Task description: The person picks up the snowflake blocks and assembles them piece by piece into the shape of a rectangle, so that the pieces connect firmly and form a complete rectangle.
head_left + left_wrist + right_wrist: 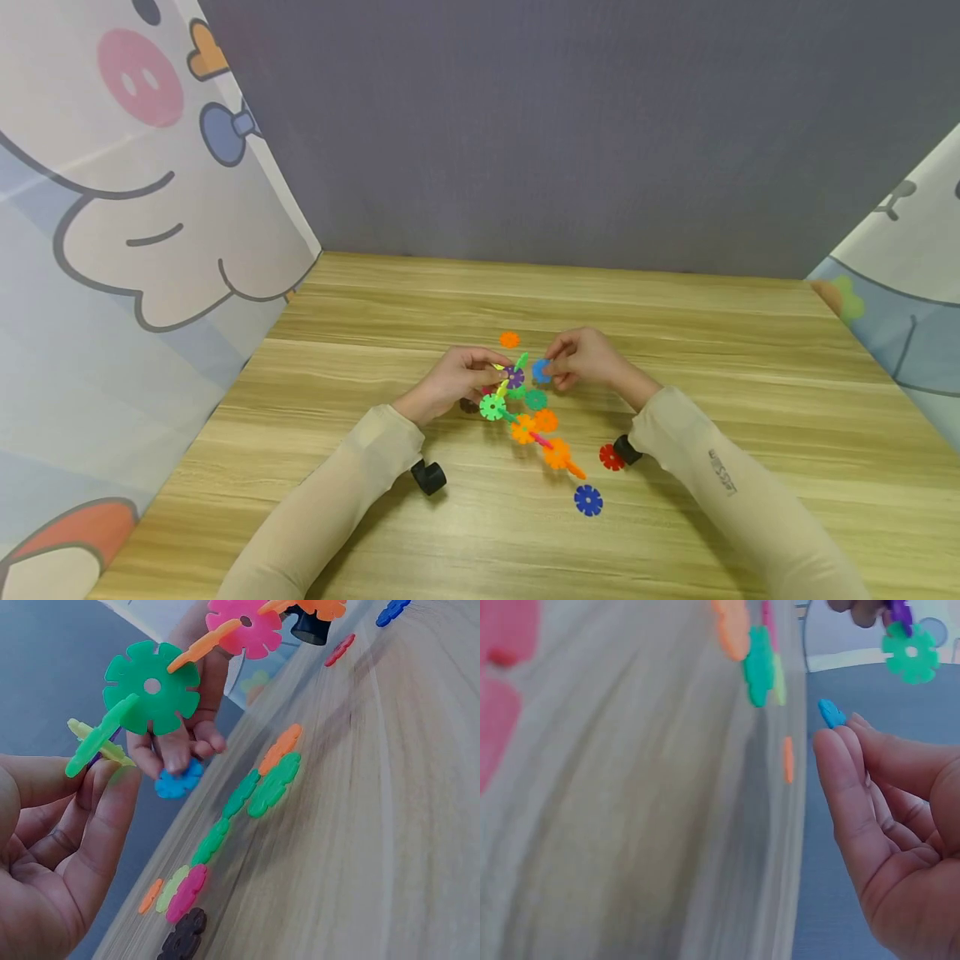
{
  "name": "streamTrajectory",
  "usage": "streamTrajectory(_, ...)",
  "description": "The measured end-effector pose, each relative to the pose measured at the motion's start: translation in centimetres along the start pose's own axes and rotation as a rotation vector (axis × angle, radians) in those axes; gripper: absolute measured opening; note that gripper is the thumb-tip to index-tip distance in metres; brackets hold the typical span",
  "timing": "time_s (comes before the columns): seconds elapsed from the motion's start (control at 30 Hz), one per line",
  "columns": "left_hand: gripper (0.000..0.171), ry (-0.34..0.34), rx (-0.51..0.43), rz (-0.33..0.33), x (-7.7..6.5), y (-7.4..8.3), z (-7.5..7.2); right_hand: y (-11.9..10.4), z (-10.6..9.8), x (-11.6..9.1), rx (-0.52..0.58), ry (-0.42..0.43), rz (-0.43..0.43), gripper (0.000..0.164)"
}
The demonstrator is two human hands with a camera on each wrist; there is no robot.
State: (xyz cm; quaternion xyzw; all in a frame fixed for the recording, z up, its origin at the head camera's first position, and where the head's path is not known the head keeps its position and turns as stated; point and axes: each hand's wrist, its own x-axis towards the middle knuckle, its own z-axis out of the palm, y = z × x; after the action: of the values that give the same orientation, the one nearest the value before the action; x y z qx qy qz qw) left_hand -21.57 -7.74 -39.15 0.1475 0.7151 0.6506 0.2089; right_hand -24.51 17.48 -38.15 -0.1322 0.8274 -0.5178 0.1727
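Note:
My left hand (453, 385) pinches one end of a chain of interlocking notched plastic discs, near a purple disc (513, 377). From there the chain slants down to the right, through a light green disc (492, 407) and an orange disc (557, 454); a green disc (150, 686) and a pink disc (244, 626) stand out in the left wrist view. Thumb and fingers of my right hand (588, 360) pinch a single light blue disc (542, 371), held just right of the purple one and apart from it. Both hands are above the table.
Loose discs lie on the wooden table (337, 517): orange (510, 339) behind the hands, green (536, 400) under the chain, brown (184, 935) by the left hand, red (611, 457) near the right wrist, dark blue (588, 500) in front. A grey panel (562, 142) stands behind.

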Motion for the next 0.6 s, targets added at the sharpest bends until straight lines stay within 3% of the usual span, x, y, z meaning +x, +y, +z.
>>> streamTrajectory(0.27,0.028,-0.007,-0.009,0.006,-0.33,0.18,-0.01,-0.64,-0.59,-0.62,0.152,0.055,-0.030,0.019)
streamTrajectory(0.6,0.027,-0.005,-0.009,-0.010,-0.28,0.26,0.15,-0.98,-0.74,-0.96,0.264,0.032,-0.052,0.020)
